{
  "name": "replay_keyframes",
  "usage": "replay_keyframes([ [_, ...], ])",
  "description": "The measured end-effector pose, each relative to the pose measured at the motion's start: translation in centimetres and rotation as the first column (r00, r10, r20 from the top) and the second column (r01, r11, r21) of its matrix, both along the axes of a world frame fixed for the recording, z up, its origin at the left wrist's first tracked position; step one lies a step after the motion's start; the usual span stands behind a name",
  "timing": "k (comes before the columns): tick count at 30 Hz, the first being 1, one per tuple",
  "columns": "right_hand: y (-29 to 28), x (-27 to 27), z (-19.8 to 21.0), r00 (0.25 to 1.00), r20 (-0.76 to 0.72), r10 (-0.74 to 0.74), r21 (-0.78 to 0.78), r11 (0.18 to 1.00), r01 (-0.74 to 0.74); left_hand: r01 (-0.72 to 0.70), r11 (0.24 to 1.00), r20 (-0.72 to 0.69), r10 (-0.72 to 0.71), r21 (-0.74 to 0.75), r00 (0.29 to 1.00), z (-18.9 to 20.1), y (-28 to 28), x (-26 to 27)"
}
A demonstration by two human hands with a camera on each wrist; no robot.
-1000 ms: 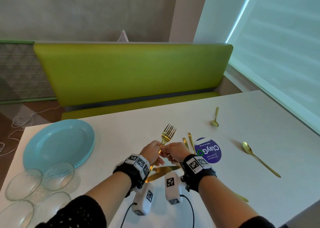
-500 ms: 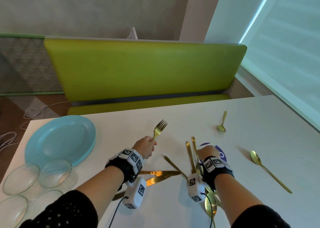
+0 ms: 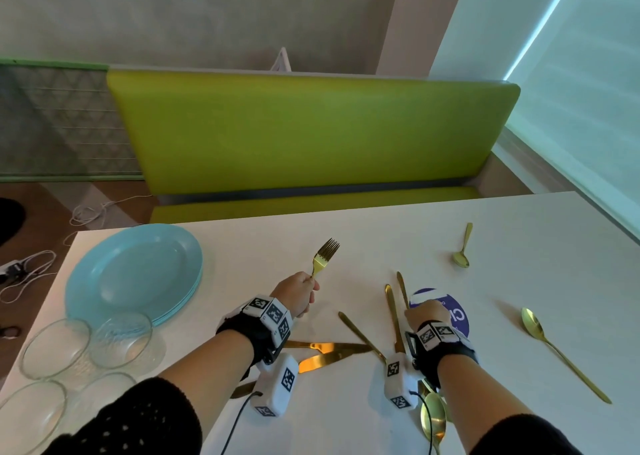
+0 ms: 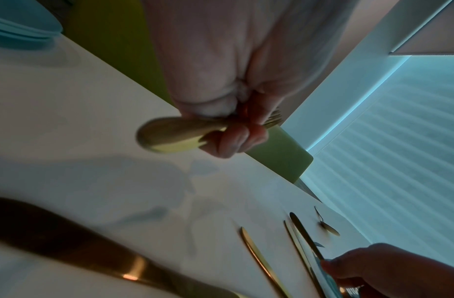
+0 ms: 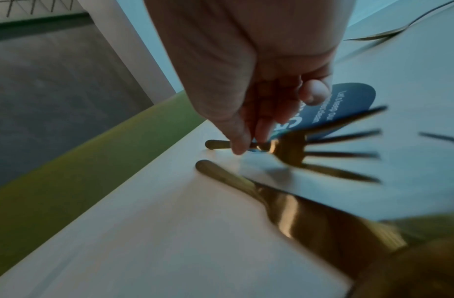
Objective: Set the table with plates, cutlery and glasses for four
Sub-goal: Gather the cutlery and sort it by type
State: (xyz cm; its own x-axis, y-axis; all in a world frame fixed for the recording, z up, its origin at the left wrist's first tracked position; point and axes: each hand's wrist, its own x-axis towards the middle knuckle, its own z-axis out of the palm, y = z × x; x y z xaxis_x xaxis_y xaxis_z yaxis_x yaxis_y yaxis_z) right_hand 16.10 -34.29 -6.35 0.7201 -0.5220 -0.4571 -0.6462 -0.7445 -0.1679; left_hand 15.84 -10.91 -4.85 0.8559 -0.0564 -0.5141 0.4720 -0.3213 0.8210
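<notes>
My left hand (image 3: pixel 298 293) grips a gold fork (image 3: pixel 327 250) by its handle, tines up and pointing away, above the white table (image 3: pixel 519 240). In the left wrist view the fingers (image 4: pixel 233 141) curl round the handle (image 4: pixel 170 135). My right hand (image 3: pixel 424 316) is down on the loose gold cutlery beside a purple sticker (image 3: pixel 457 316). In the right wrist view its fingertips (image 5: pixel 237 148) pinch the handle of a fork (image 5: pixel 289 149) lying across the sticker. A stack of teal plates (image 3: pixel 135 274) and three glass bowls (image 3: pixel 55 347) sit at the left.
Gold knives (image 3: pixel 332 350) lie under my left wrist and a thin handle (image 3: pixel 360 335) lies between my hands. A small spoon (image 3: pixel 462 254) and a large spoon (image 3: pixel 554 347) lie to the right. Another spoon (image 3: pixel 433 420) lies under my right forearm. A green bench (image 3: pixel 311 136) stands behind the table.
A second ago both hands met at the raised fork. The right hand let go and dropped to the cutlery by the sticker; the left hand carried the fork a little left.
</notes>
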Motion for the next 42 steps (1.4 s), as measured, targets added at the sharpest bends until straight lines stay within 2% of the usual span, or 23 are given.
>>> replay_keyframes([
  [3, 0.7, 0.1, 1.5, 0.994, 0.037, 0.101, -0.091, 0.991, -0.098, 0.028, 0.994, 0.013, -0.029, 0.104, 0.999, 0.6, 0.1, 0.1],
  [6, 2.0, 0.4, 3.5, 0.939, 0.082, 0.333, -0.237, 0.922, -0.307, 0.050, 0.960, 0.067, -0.071, 0.275, 0.995, 1.4, 0.3, 0.5],
  [9, 3.6, -0.1, 5.2, 0.783, 0.034, 0.622, -0.345, 0.742, -0.575, 0.030, 0.929, 0.160, -0.095, 0.368, 0.983, 2.3, 0.1, 0.7],
  [12, 5.2, -1.2, 6.5, 0.595, -0.020, 0.803, -0.389, 0.542, -0.744, 0.072, 0.929, 0.179, -0.145, 0.363, 0.973, 2.4, -0.2, 0.7],
  [15, 7.0, -2.6, 7.2, 0.453, -0.053, 0.890, -0.418, 0.392, -0.820, 0.224, 0.909, 0.094, -0.272, 0.351, 0.958, 2.3, -0.9, -0.1],
  [17, 8.0, -3.3, 7.2, 0.388, -0.061, 0.920, -0.426, 0.327, -0.843, 0.307, 0.885, 0.031, -0.339, 0.351, 0.940, 2.1, -1.5, -1.1],
  [19, 8.5, -4.0, 7.2, 0.364, -0.061, 0.930, -0.420, 0.307, -0.854, 0.380, 0.868, -0.026, -0.393, 0.320, 0.919, 2.1, -2.1, -2.1],
  [22, 8.9, -4.9, 7.3, 0.341, -0.078, 0.937, -0.411, 0.281, -0.867, 0.470, 0.803, -0.036, -0.492, 0.366, 0.870, 2.1, -2.3, -3.4],
  [23, 8.8, -5.2, 7.3, 0.333, -0.082, 0.939, -0.413, 0.272, -0.869, 0.482, 0.806, -0.037, -0.501, 0.344, 0.864, 2.0, -2.4, -3.7],
  [25, 8.7, -5.9, 7.3, 0.329, -0.076, 0.941, -0.414, 0.270, -0.869, 0.502, 0.831, -0.035, -0.509, 0.239, 0.860, 2.0, -2.7, -4.6],
  [28, 8.3, -6.6, 7.2, 0.355, -0.045, 0.934, -0.393, 0.310, -0.866, 0.520, 0.845, -0.065, -0.516, 0.127, 0.854, 2.3, -3.0, -5.7],
  [32, 7.6, -7.4, 6.8, 0.381, -0.019, 0.924, -0.367, 0.348, -0.863, 0.501, 0.861, -0.117, -0.491, 0.085, 0.863, 1.9, -3.9, -6.3],
  [36, 6.8, -8.2, 6.3, 0.415, 0.102, 0.904, -0.364, 0.422, -0.830, 0.440, 0.894, -0.150, -0.426, 0.080, 0.892, 1.7, -4.7, -6.7],
  [39, 5.9, -8.8, 6.0, 0.489, 0.191, 0.851, -0.339, 0.524, -0.781, 0.493, 0.858, -0.139, -0.476, 0.143, 0.868, 2.0, -5.4, -6.7],
  [42, 4.1, -9.2, 6.0, 0.631, 0.280, 0.723, -0.268, 0.690, -0.672, 0.529, 0.804, -0.106, -0.522, 0.272, 0.847, 1.9, -5.6, -6.4],
])
